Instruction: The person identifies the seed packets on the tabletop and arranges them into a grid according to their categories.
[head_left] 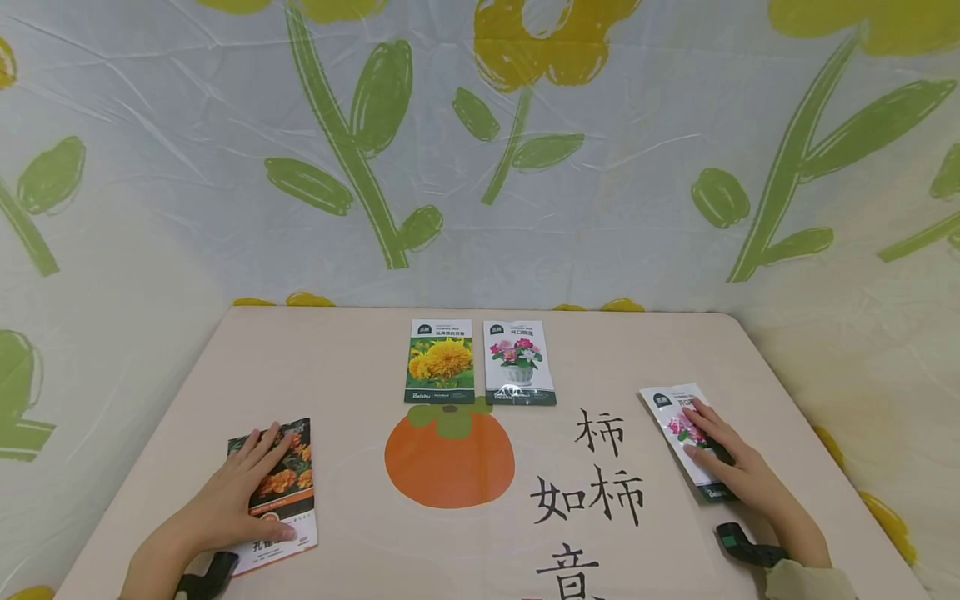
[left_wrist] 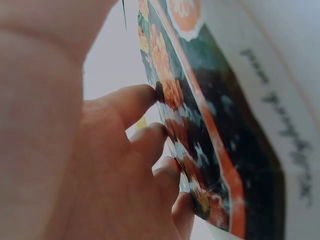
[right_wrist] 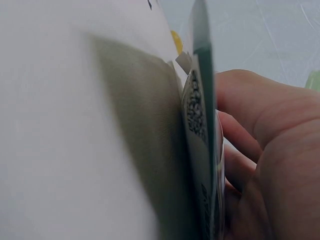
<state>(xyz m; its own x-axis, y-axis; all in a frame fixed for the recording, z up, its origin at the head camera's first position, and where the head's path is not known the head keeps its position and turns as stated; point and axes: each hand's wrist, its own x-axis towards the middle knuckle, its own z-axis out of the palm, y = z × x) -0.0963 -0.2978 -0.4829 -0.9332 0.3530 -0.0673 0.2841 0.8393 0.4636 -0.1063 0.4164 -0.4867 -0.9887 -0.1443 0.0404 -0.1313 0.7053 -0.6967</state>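
Note:
My left hand rests spread over a dark seed packet printed with orange flowers, near the table's left side. In the left wrist view its fingertips touch the packet's printed face. At the right, my right hand lies across a white seed packet with pink flowers, fingers and thumb on its front. The right wrist view shows this packet's near edge raised off the table, with a shadow beneath; no finger shows on its underside. Two more seed packets stand side by side at the back: one with yellow flowers, one with pink flowers.
The pale table carries a printed orange persimmon and black Chinese characters. A cloth with yellow flowers and green leaves hangs behind and beside it. Each wrist wears a dark camera device, as on the right.

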